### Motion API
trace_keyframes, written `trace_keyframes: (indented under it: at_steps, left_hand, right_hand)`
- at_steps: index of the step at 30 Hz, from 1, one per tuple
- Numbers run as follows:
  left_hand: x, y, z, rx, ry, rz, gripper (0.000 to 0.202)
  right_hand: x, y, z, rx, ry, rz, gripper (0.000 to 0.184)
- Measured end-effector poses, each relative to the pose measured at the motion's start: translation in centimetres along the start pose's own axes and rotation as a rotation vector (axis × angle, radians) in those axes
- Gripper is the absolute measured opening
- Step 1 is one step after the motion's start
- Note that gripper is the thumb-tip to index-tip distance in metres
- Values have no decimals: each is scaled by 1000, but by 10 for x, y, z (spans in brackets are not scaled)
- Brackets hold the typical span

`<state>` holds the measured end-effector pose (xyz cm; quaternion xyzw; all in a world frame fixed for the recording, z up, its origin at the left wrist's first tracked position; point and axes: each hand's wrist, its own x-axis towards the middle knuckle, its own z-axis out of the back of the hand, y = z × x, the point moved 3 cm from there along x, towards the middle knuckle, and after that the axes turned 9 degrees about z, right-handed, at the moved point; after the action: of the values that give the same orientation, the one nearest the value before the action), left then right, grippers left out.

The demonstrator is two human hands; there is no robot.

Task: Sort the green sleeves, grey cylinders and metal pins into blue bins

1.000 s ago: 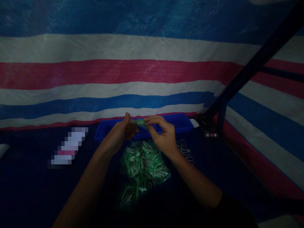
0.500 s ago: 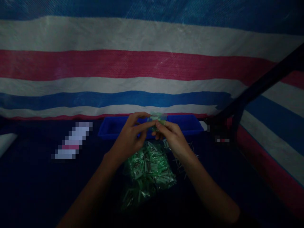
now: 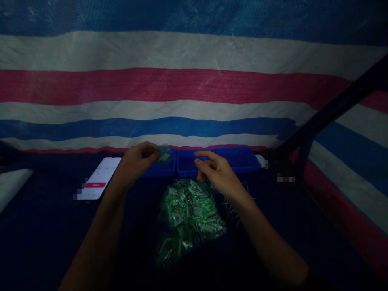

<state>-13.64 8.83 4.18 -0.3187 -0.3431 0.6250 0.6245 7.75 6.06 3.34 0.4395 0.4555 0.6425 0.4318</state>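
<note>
My left hand [image 3: 138,161] pinches a small clear plastic bag [image 3: 165,155] with pale pieces in it, held over the left blue bin [image 3: 154,171]. My right hand [image 3: 216,171] is apart from it, near the front of the middle blue bin [image 3: 190,170]. Its index finger reaches out, the other fingers are curled, and nothing shows between them. Below both hands lies a pile of small filled plastic bags [image 3: 194,212] with a green tint. Thin metal pins or nails [image 3: 232,212] are scattered beside my right wrist, partly hidden by it.
A third blue bin [image 3: 238,157] stands at the right of the row. A phone with a lit screen [image 3: 101,173] lies at left, near a white sheet-like object [image 3: 13,184]. Behind the bins hangs a striped tarp [image 3: 182,85]; a dark bar [image 3: 330,107] slants at right.
My left hand has moved left with the small plastic bag, away from my right hand, which has let go of it. The right hand has stayed nearly in place.
</note>
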Motion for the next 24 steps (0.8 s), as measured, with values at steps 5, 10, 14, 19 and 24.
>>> trace_keyframes:
  at_steps: [5, 10, 14, 19, 24]
  left_hand:
    - [-2, 4, 24, 463, -198, -36, 42]
    - [-28, -22, -20, 576, 249, -268, 34]
    - [-43, -23, -62, 642, 658, -219, 27]
    - [-39, -24, -66, 671, 532, -300, 28]
    - [-37, -24, -57, 678, 498, -312, 31]
  right_hand:
    - [-5, 9, 10, -360, 191, 137, 20]
    - [-11, -5, 14, -883, 324, 40, 26]
    - [-13, -23, 9, -1122, 469, -70, 40]
    - [-12, -33, 2, -1090, 564, -118, 46]
    - [-10, -35, 0, -1049, 576, -143, 51]
